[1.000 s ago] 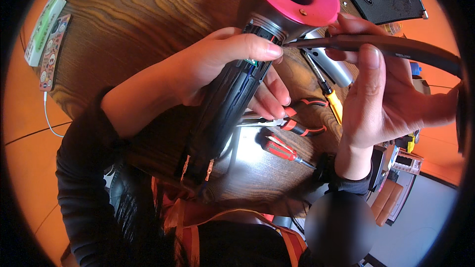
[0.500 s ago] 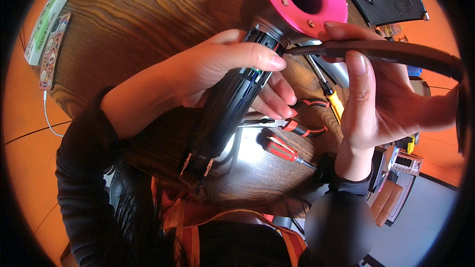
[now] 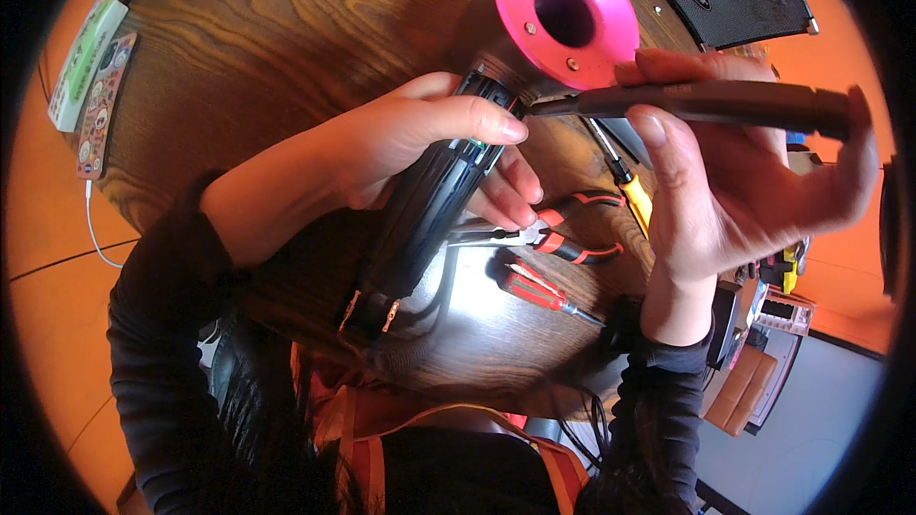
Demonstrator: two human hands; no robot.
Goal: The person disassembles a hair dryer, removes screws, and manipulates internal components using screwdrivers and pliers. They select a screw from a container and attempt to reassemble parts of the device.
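My left hand (image 3: 415, 129) wraps the hair dryer (image 3: 410, 229) over the table (image 3: 277, 29); handle casing looks off, pink-ringed head (image 3: 611, 5) still on; my right hand (image 3: 720, 181) pinches a dark tool (image 3: 716, 103), tip contact unclear.

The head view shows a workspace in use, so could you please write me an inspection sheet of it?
Surface: dark wood-grained table.
Items in hand: hair dryer with pink ring, coppery strips at its lower end; dark pen-shaped tool, tip near the dryer's neck, contact unclear.
Clutter: red-and-black pliers, red screwdriver, yellow-handled tool, green-and-white box, black case.
Hands: left hand grips the dryer; right hand holds the pen-shaped tool.
Cables: white cable from a patterned slim device.
Surroundings: orange floor.
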